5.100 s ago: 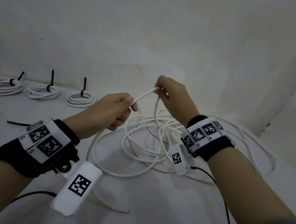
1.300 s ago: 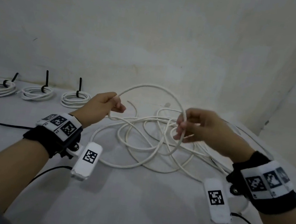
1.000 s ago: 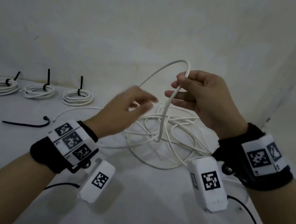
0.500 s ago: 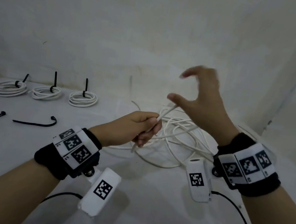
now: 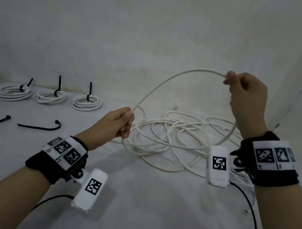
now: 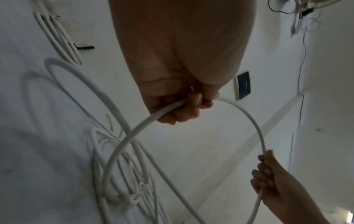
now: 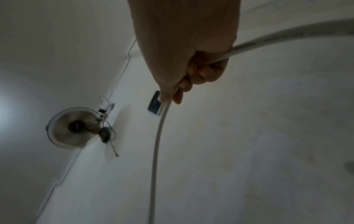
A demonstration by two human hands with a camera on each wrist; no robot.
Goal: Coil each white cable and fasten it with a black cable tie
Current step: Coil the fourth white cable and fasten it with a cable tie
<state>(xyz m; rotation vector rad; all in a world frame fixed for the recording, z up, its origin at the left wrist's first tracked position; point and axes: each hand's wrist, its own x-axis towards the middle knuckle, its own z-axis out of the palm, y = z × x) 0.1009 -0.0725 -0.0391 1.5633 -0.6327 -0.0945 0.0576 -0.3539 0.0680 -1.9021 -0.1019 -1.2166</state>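
Left hand (image 5: 115,122): low over the table, fingers curled around the white cable (image 5: 162,88) at the base of a raised arc; the left-wrist view shows the strand leaving the fist on both sides.
Right hand (image 5: 247,98): held high, fingertips (image 5: 229,78) pinched on the top of the same arc; the strand runs on through the palm and down toward the table.
White cable, loose part: a tangle of overlapping loops (image 5: 171,143) on the white table (image 5: 140,211), between and beyond the two hands.
Finished coils: three tied coils (image 5: 50,96) in a row at far left, each with a black tie tail standing up.
Spare black cable ties: three (image 5: 39,126) lying flat at left, well apart from the tangle.
Step in hand (judged): forming one turn of the coil.
Technique: the right hand should bring its pinch down to the left fist, matching the loop size of the finished coils; the left should open only enough to admit the new turn.
Risk: crossed strands in the tangle may snag, so slack is best drawn gently.
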